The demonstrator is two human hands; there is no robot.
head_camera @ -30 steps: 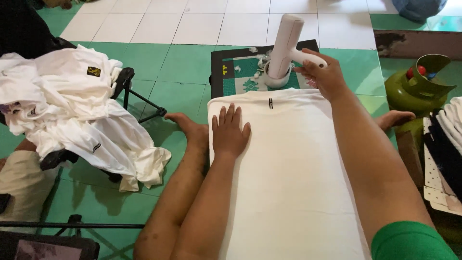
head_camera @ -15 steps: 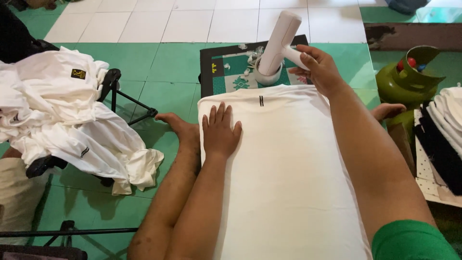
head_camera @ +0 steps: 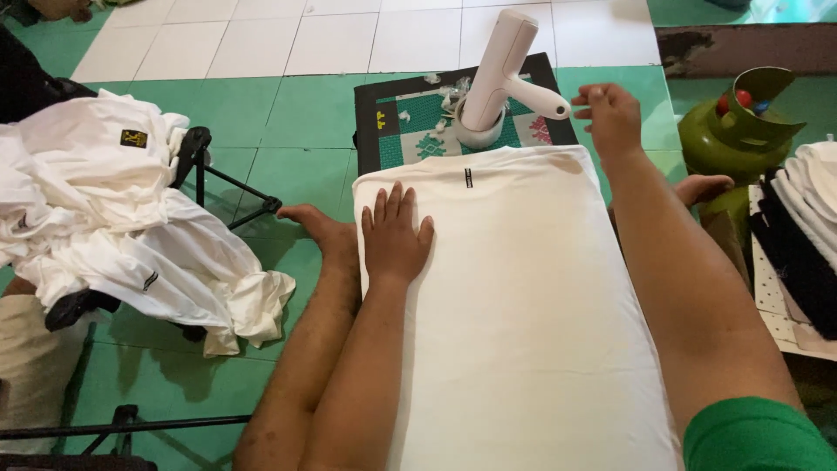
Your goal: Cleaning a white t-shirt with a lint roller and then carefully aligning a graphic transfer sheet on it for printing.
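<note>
Your left hand (head_camera: 394, 237) lay flat on the white cloth (head_camera: 523, 314), fingers spread, palm pressed near the cloth's left edge and just below its small dark tag (head_camera: 468, 178). Your right hand (head_camera: 610, 113) hung in the air past the cloth's far right corner, fingers loosely parted and clamped on nothing, its fingertips just beside the handle of the white steamer (head_camera: 501, 74) but, as far as you could see, not touching it. The steamer stood upright in its round white base on the patterned mat (head_camera: 410, 122), right beyond the cloth's top edge. A faint brownish mark (head_camera: 565, 162) showed at the cloth's far right corner (right under your wrist). Left of the cloth, a heap of white garments (head_camera: 113, 218) slumped over a black folding rack (head_camera: 218, 187). Right of the cloth sat a green gas canister (head_camera: 741, 131) and a stack of folded dark and white clothes (head_camera: 802, 235). Your bare foot (head_camera: 318, 227) rested against the cloth's left edge.
</note>
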